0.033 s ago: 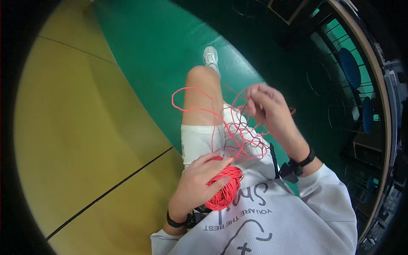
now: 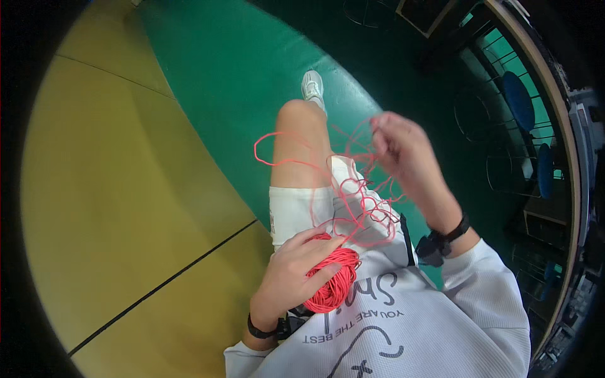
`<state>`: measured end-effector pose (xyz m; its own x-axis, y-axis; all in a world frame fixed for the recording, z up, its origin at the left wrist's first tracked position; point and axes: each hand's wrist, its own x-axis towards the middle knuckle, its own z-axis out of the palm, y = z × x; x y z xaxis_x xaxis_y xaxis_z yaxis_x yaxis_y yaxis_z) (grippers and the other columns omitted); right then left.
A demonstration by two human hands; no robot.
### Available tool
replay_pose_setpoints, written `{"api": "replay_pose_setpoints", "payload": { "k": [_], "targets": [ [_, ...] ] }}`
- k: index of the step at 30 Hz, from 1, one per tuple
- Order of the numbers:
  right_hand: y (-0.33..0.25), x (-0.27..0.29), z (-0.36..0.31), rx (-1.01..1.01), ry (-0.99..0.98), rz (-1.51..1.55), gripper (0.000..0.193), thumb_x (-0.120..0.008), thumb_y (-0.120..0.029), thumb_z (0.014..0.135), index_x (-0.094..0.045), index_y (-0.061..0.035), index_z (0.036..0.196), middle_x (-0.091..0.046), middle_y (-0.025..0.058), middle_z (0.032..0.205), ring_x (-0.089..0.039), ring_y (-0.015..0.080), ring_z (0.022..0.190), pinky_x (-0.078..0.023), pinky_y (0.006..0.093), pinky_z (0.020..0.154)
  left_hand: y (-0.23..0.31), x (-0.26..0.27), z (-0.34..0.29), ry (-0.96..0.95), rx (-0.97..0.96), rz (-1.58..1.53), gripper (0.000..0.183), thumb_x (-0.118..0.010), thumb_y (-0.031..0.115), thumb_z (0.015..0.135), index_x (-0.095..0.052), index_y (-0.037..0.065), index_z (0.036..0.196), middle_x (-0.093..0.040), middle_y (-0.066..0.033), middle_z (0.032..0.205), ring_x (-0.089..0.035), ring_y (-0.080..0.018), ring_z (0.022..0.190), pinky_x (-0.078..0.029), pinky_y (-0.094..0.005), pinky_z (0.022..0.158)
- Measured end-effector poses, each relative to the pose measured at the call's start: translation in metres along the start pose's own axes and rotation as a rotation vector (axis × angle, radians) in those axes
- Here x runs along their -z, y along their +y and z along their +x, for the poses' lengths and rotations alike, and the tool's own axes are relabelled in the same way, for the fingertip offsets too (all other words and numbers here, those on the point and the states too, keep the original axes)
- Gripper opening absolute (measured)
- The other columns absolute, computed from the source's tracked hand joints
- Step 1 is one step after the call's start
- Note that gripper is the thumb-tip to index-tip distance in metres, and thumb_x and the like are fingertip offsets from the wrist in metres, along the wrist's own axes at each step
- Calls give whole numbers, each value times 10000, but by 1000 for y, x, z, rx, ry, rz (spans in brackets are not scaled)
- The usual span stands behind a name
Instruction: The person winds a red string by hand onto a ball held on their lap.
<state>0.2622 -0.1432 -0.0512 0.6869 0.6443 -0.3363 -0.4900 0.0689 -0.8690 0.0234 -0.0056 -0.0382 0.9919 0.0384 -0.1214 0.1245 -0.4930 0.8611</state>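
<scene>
1. Clearly, the ball of red cord [image 2: 334, 290] rests at the person's lap, against the front of the white sweatshirt [image 2: 441, 312]; it is wound in many overlapping turns, and dark lettering on the sweatshirt shows just beside it.
2. The left hand [image 2: 287, 271] covers the left side of the ball; its fingers are bent over the windings, with the thumb laid across the near face, so that the ball is gripped between them.
3. The right hand [image 2: 403, 148] is raised beyond the ball and to its right; its fingers are curled with the tips drawn close together; strands run up toward them, but blur hides the contact, and I cannot tell whether they pinch the cord.
4. Beyond the ball and slightly to its right, a loose tangle of red cord [image 2: 360, 219] spreads over the white shorts [image 2: 296, 208]; farther out and to the ball's left, one wide loop of it shows across the bare leg [image 2: 299, 123].
5. Well beyond the ball, a white sneaker [image 2: 312, 84] shows against the green floor [image 2: 214, 94]; to the ball's left lies a broad yellow surface [image 2: 126, 208] crossed by a black line; well to its right is a round blue stool seat [image 2: 518, 101].
</scene>
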Motion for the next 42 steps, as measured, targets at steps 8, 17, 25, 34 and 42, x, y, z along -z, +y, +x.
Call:
{"api": "replay_pose_setpoints", "payload": {
  "k": [8,17,25,34,42],
  "targets": [
    [-75,282,81,478,394,529,111,-413,-61,989,-520,-71,960,-538,18,708,-456,116,520,-435,258,497,-9,-2,-21,65,35,-102,345,-653,101,840,-688,20,1174,-704,-150,1126,-612,-331,1158,-478,-405,993],
    [-87,506,-19,302,725,-230,405,-563,-212,985,-528,-1,1330,-685,120,1086,-692,251,912,-564,368,738,-6,4,-14,172,59,-190,299,-660,63,820,-694,-18,1106,-717,-154,1085,-636,-334,1124,-487,-413,978],
    [45,86,-54,126,-380,-893,307,-640,-226,934,-655,-30,1170,-693,130,1045,-651,266,952,-524,366,868,0,16,-4,70,93,-185,310,-646,156,863,-690,-16,1117,-698,-183,1135,-632,-345,1148,-476,-410,989],
    [-3,104,-44,146,-133,-785,188,-622,-218,965,-697,-47,986,-628,45,814,-600,151,820,-486,299,740,7,5,-4,118,115,-216,284,-670,124,868,-696,-11,1117,-710,-174,1114,-646,-335,1124,-487,-408,978],
    [3,60,-54,-282,-332,-463,273,-463,-233,1050,-598,-32,926,-511,-30,694,-508,57,636,-426,233,578,-8,5,-8,183,128,-314,284,-659,83,849,-697,-8,1115,-704,-188,1124,-647,-345,1117,-489,-407,982]
  ]
}}
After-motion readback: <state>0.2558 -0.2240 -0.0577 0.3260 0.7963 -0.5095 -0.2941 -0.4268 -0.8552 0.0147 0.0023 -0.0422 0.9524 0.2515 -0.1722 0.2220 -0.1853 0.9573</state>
